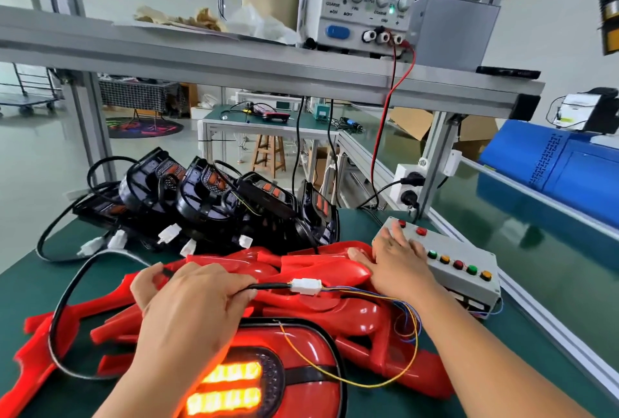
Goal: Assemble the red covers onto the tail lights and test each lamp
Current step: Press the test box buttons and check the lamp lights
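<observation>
At the near edge of a green-matted table (26, 250), an oval tail light with its glossy red cover fitted (288, 367) glows with two amber-orange bars under test. The person's left hand (187, 313) rests above the lamp, its grip clenched round the black sheathed cable (63, 303), just short of the white plastic plug connector (305, 286). The right hand (398, 263) holds nothing; its grip is released and its straight fingers lie across the near-left end of the grey control box with coloured push buttons (469, 273) at the table's right edge, though whether a button is pressed cannot be told. A loose heap of unfitted red plastic covers (335, 270) fills the middle of the table, and bare black tail light housings (207, 203) wait toward the far left corner. The likeliest trouble is a tug on the cable parting the connector and cutting the test short. The thin coloured wires (368, 382) looping over the lamp and covers could also snag on an edge, and the piled covers could slide and scuff.
</observation>
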Tool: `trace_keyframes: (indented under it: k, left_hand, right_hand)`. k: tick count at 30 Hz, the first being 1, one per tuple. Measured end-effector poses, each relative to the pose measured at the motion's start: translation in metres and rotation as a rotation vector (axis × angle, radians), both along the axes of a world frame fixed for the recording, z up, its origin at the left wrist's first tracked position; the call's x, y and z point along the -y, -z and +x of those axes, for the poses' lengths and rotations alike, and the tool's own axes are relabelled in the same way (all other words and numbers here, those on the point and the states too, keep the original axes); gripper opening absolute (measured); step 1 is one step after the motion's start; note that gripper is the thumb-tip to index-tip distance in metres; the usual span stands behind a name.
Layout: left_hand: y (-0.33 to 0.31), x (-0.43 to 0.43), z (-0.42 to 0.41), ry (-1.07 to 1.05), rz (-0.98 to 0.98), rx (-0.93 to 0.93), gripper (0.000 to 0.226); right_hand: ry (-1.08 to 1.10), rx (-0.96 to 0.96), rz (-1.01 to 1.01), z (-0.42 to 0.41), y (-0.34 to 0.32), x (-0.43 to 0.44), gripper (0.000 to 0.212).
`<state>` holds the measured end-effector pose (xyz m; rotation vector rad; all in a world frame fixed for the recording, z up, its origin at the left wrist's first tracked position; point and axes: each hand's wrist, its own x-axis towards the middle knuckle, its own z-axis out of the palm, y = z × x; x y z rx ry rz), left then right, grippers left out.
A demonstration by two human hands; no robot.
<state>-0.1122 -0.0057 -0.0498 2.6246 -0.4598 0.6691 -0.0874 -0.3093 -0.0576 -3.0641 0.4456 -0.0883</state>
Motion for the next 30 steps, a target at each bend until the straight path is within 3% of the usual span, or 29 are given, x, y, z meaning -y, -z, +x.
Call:
trace_keyframes:
  k: [18, 23, 30]
  left_hand:
    - [-0.001, 0.002, 0.004, -0.049, 0.041, -0.057, 0.007]
    - [-0.004, 0.000, 0.006, -0.020, -0.019, -0.125, 0.010]
    - [-0.006, -0.012, 0.016, 0.042, -0.084, -0.117, 0.013]
  right_hand:
    - [0.030, -0.006, 0.036, 0.001, 0.005, 0.002, 0.088]
    - [0.060, 0.055, 0.099, -0.009, 0.004, 0.005, 0.080]
    - [0.162, -0.001, 0.052, -0.018, 0.004, 0.014, 0.090]
